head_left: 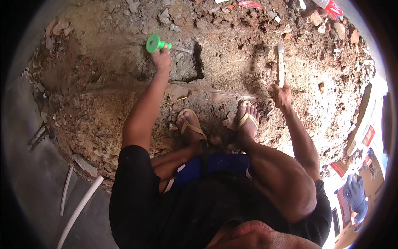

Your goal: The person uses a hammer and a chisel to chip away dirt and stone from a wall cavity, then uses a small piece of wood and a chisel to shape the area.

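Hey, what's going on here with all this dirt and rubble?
A person squats on broken, rubble-strewn ground in tan sandals. The left hand grips a metal chisel with a round green plastic hand guard, its tip set against the soil at the edge of a dug-out hole. The right hand holds a hammer with a pale wooden handle, raised clear of the chisel. Two white plastic pipes lie on the grey concrete at lower left.

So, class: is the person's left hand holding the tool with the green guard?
Yes, the left hand grips the green-guarded chisel against the dirt, while the right hand holds a hammer.
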The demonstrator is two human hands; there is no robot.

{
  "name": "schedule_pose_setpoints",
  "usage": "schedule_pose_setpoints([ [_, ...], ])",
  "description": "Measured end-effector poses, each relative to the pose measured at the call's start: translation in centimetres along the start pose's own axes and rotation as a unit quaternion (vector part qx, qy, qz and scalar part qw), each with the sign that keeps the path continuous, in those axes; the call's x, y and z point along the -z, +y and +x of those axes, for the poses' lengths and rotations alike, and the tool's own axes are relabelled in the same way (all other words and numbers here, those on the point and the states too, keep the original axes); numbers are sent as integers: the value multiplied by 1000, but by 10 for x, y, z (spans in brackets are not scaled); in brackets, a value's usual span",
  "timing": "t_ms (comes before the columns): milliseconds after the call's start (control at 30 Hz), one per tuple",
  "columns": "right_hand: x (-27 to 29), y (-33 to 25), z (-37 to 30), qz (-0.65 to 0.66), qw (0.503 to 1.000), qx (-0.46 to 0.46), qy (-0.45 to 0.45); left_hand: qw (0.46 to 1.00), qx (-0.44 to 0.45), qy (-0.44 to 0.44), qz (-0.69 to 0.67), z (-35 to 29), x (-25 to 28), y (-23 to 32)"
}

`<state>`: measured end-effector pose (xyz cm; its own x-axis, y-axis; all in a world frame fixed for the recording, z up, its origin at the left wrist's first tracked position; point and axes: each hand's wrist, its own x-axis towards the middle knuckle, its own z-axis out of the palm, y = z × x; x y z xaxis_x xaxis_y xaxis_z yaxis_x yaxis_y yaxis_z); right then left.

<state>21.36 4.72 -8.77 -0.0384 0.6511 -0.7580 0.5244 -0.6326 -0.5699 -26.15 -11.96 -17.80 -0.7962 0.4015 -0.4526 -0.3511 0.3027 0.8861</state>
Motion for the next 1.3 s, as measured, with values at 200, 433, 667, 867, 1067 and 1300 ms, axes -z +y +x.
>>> schedule_pose_setpoints([
  [200, -62, -68, -28, -221, 953, 94, -184, 995, -91, 33, 0, 2, 59, 66],
  [433, -63, -36, 0, -99, 966, -39, -236, 906, -285, -176, 258, -45, 72, 188],
  [667, 75, -53, -68, -31, 996, -82, -17, 873, -258, -284, 301, -83, 30, 207],
  [867, 143, -116, -144, -85, 995, 42, 0, 835, -352, -345, 244, -60, -26, 133],
  [1067, 131, -239, -190, -362, 897, 248, -59, 894, -398, -164, 124, -101, -98, 37],
  [1300, 31, -285, -274, -181, 936, 239, -184, 912, -262, -267, 169, -169, -71, 59],
])
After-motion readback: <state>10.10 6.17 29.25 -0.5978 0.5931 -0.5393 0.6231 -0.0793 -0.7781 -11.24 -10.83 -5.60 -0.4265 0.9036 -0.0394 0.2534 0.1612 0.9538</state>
